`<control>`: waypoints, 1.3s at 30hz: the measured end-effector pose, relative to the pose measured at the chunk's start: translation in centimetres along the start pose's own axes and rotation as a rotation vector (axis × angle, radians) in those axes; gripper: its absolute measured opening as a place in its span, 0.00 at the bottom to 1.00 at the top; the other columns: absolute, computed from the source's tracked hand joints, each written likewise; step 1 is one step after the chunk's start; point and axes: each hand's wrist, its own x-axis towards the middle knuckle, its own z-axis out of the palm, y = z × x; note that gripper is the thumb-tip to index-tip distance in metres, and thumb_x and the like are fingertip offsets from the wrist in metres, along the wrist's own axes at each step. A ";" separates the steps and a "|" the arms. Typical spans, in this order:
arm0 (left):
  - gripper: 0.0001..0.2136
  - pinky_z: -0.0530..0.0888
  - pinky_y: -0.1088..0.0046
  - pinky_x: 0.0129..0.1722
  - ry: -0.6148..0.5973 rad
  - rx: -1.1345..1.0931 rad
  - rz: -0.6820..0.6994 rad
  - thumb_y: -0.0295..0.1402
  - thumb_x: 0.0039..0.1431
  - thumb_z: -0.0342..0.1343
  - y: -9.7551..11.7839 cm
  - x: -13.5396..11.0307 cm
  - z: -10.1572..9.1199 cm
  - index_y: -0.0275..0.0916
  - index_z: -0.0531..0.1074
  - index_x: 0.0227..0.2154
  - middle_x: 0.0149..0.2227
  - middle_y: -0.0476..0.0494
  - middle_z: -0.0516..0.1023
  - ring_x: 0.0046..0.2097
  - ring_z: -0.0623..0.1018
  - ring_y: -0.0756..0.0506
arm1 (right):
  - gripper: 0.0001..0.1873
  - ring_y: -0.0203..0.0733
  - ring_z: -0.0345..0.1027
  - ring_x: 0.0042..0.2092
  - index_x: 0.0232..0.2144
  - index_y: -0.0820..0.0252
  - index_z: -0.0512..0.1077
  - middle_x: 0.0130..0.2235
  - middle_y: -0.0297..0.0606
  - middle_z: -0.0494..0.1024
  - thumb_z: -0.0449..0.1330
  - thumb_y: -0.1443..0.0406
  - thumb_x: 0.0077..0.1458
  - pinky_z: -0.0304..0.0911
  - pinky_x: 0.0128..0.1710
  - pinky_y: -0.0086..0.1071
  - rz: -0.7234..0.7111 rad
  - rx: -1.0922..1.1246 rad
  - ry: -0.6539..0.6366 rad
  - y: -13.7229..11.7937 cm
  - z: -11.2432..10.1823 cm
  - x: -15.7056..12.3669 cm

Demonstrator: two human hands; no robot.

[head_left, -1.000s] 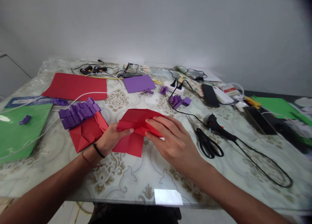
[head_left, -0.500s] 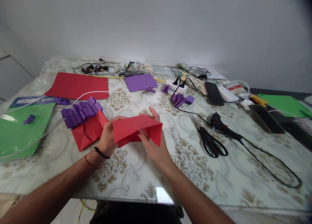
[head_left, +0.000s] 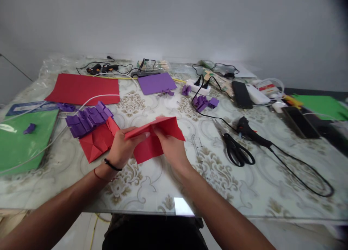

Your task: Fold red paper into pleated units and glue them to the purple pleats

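Note:
A folded sheet of red paper (head_left: 148,149) is held up between both hands above the near middle of the table. My left hand (head_left: 123,144) grips its left end, the thumb pressed along the inner side. On the right, my right hand (head_left: 171,144) has its fingers inside the fold, gripping the paper; some fingertips are hidden. Just left of my left hand lies a folded red paper piece (head_left: 96,143), and a row of pleated purple paper (head_left: 88,119) rests across its upper edge.
Black-handled scissors (head_left: 236,148) and a glue gun (head_left: 252,134) with a looping cord lie to the right. A red sheet (head_left: 84,88), a purple sheet (head_left: 156,83) and a green pack (head_left: 27,141) lie further off. A white power strip (head_left: 197,86) stands behind.
The red paper has been tilted and its fold opened, so a flap now hangs down towards me. My right hand's fingers have moved into the fold. The view has shifted slightly.

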 end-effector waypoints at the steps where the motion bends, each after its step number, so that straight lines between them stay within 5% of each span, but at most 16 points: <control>1: 0.11 0.76 0.72 0.31 -0.009 -0.001 0.016 0.37 0.46 0.75 0.1 0.0 0.0 0.36 0.81 0.26 0.25 0.48 0.79 0.30 0.78 0.46 | 0.14 0.48 0.77 0.43 0.41 0.54 0.76 0.39 0.36 0.84 0.67 0.55 0.56 0.71 0.48 0.41 0.003 -0.002 0.027 0.1 0.1 0.0; 6: 0.10 0.75 0.73 0.32 -0.033 0.016 0.083 0.36 0.47 0.74 0.3 -0.3 0.2 0.37 0.79 0.24 0.26 0.48 0.79 0.32 0.77 0.46 | 0.08 0.49 0.76 0.43 0.33 0.55 0.76 0.36 0.35 0.83 0.64 0.57 0.56 0.69 0.48 0.41 0.035 0.025 0.070 0.4 0.3 -0.1; 16: 0.15 0.67 0.78 0.24 -0.093 0.059 0.107 0.36 0.49 0.72 1.2 -1.5 0.5 0.37 0.72 0.20 0.21 0.53 0.70 0.25 0.67 0.51 | 0.14 0.48 0.77 0.47 0.42 0.53 0.81 0.44 0.36 0.85 0.63 0.65 0.52 0.70 0.50 0.40 -0.089 0.130 0.009 -1.5 -0.4 -0.4; 22: 0.16 0.67 0.78 0.23 -0.120 0.050 0.130 0.39 0.48 0.72 1.8 -1.9 0.5 0.37 0.71 0.20 0.21 0.53 0.70 0.23 0.66 0.52 | 0.15 0.49 0.79 0.47 0.43 0.52 0.83 0.44 0.37 0.86 0.65 0.62 0.51 0.72 0.47 0.40 -0.082 0.231 -0.027 -2.1 -1.0 -0.9; 28: 0.13 0.77 0.73 0.38 -0.112 0.069 0.158 0.37 0.56 0.70 0.4 -0.5 -0.7 0.40 0.78 0.42 0.35 0.47 0.81 0.37 0.79 0.46 | 0.08 0.47 0.79 0.43 0.38 0.53 0.82 0.40 0.36 0.86 0.67 0.61 0.55 0.72 0.45 0.39 -0.062 0.092 -0.031 -1.2 -1.2 0.3; 33: 0.34 0.78 0.74 0.37 0.057 0.086 0.255 0.36 0.50 0.76 0.0 0.0 -0.1 0.49 0.61 0.55 0.47 0.49 0.75 0.38 0.80 0.49 | 0.09 0.44 0.76 0.36 0.40 0.55 0.78 0.34 0.33 0.83 0.66 0.62 0.55 0.70 0.41 0.37 -0.120 0.013 0.023 -0.2 -0.9 0.4; 39: 0.23 0.79 0.70 0.39 0.269 0.265 0.430 0.44 0.61 0.69 1.0 1.0 -0.8 0.44 0.63 0.49 0.43 0.48 0.72 0.40 0.78 0.47 | 0.17 0.41 0.71 0.30 0.46 0.55 0.74 0.27 0.27 0.75 0.64 0.62 0.52 0.66 0.33 0.34 -0.070 -0.098 0.057 -0.4 0.6 -0.6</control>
